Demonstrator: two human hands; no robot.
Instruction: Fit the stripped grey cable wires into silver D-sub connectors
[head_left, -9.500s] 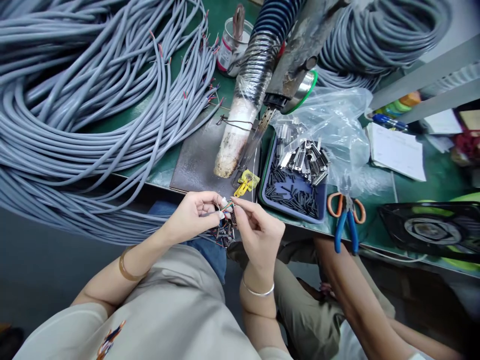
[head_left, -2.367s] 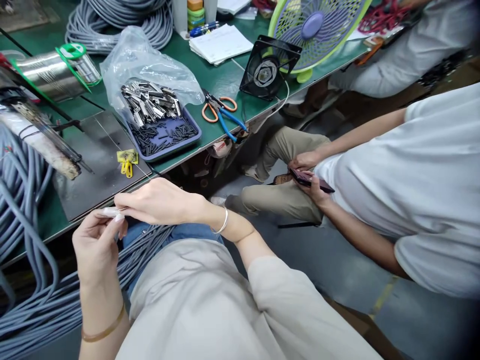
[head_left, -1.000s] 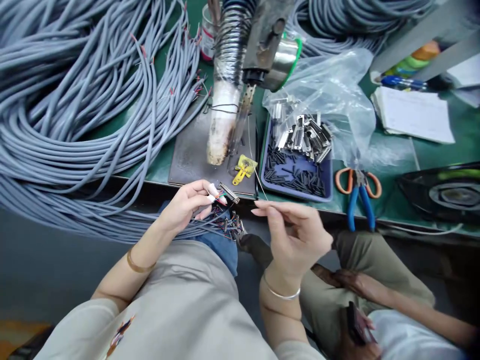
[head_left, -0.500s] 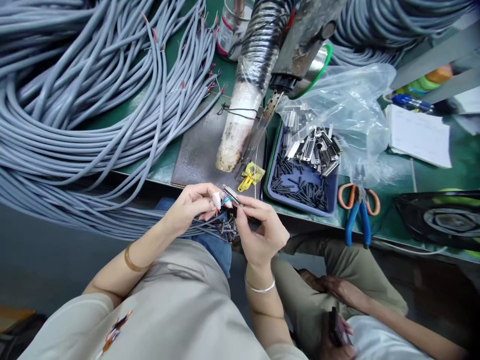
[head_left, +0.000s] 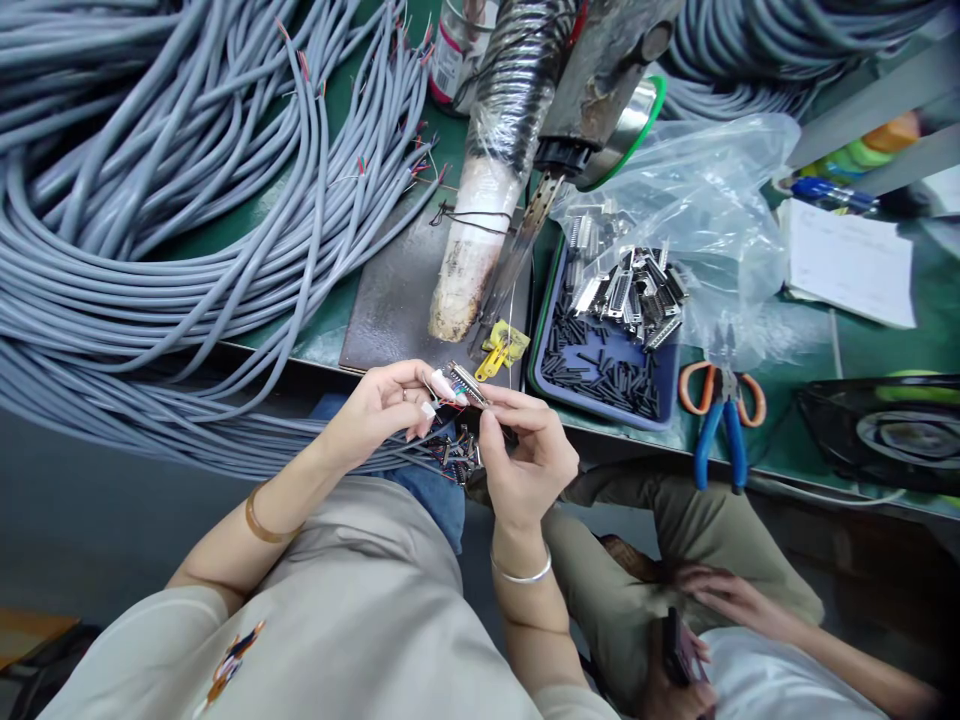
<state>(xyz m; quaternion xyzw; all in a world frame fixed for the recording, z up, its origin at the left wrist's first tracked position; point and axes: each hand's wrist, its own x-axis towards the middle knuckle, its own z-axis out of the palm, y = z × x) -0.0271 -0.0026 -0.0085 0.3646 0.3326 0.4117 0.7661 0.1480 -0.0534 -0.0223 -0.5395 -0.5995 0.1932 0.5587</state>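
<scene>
Between my hands, just off the table's front edge, is a small metal connector (head_left: 469,384) with thin coloured wires at its near side. My right hand (head_left: 525,445) pinches its right end between thumb and fingers. On the other side my left hand (head_left: 386,405) has its fingers closed at the wires, with white-covered fingertips beside the connector. Below hang several wired connectors (head_left: 457,455) on grey cables (head_left: 300,440). A blue tray (head_left: 666,400) at the right holds black sleeves (head_left: 600,385) and loose connectors (head_left: 637,295).
Grey cable bundles (head_left: 150,200) cover the left. A wrapped duct (head_left: 480,230) and a metal-tipped tool (head_left: 525,240) hang over a dark plate (head_left: 382,310). Pliers (head_left: 721,420) lie right of the tray. Another person's hand (head_left: 739,600) and phone (head_left: 681,650) are lower right.
The connector is turned slightly and the left fingers have shifted at its wires. The other person's hand has moved right, away from the knee. The view has shifted slightly.
</scene>
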